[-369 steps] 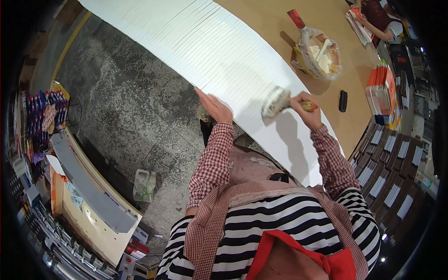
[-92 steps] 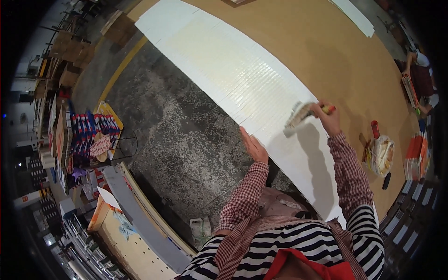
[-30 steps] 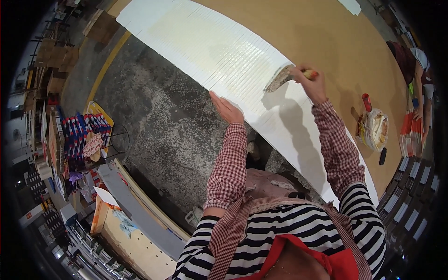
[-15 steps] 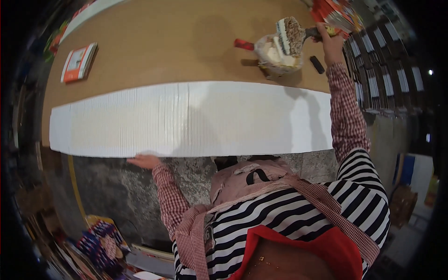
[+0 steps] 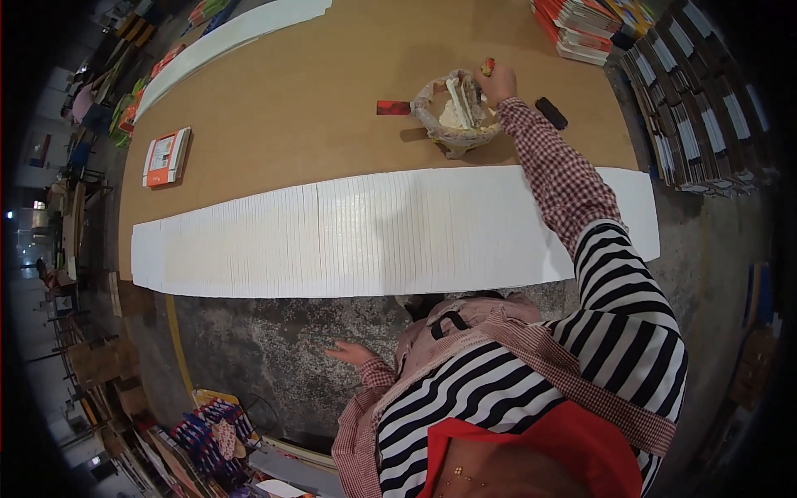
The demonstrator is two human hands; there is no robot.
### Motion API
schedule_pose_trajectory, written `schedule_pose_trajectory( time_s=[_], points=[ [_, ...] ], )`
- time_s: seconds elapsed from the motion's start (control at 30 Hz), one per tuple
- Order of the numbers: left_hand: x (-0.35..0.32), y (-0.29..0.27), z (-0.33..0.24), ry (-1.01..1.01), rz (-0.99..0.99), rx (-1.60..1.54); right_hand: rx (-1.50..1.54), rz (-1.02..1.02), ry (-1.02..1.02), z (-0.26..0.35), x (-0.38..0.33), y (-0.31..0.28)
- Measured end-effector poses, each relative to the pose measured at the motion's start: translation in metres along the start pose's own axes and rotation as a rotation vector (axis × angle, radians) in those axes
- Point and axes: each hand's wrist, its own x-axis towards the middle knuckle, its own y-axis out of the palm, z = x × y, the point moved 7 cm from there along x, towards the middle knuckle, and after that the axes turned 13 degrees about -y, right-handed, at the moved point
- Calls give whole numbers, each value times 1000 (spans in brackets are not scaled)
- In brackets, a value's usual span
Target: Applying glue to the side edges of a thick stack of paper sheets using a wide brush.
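My right hand (image 5: 500,83) is closed around the handle of a wide paste brush (image 5: 488,64), whose red and yellow end sticks out past my fingers. The brush head is down inside a plastic-lined tub (image 5: 459,143) of thick cream-coloured paste, partly hidden by the rim and my hand. My left hand (image 5: 353,353) hangs below the table's front edge, fingers stretched out, touching nothing. Between the tub and me lies a long row of overlapping white card strips (image 5: 332,236), with a wet sheen near its middle. My right forearm crosses over its right part.
A flat red-handled tool (image 5: 393,108) pokes out left of the tub; a dark block (image 5: 551,114) lies at its right. An orange-and-white stack (image 5: 166,158) sits at left on the brown tabletop (image 5: 332,91). Orange stacks (image 5: 581,37) stand far right, beside tall piles of card (image 5: 697,100).
The brush head has gone from above the tub down into it, and my right hand has moved left. My left hand has dropped away from the strips' front edge toward my body.
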Motion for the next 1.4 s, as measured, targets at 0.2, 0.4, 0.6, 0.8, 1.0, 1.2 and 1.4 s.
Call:
schedule_pose_trajectory(
  time_s=[0.2, 0.4, 0.6, 0.8, 1.0, 1.2, 1.4],
  points=[
    [-24, -28, 13, 55, -40, 65, 75, 28, -91, 6, -17, 29],
    [-38, -41, 25, -34, -73, 93, 77, -60, -189, 3, 4, 3],
    [-52, -46, 51, -12, -104, 132, 428, 20, 112, -19, 8, -21],
    [-105, -60, 76, -139, -98, -14, 608, -14, 236, -23, -7, -20],
    [-191, -68, 114, -252, -126, -128, 691, -43, 88, -31, 0, -26],
    [-241, -12, 75, -160, 85, -89, 892, -56, 48, -41, -4, -7],
    [-244, 79, -15, 118, 204, -76, 829, -124, -14, -58, -3, -36]
  ],
)
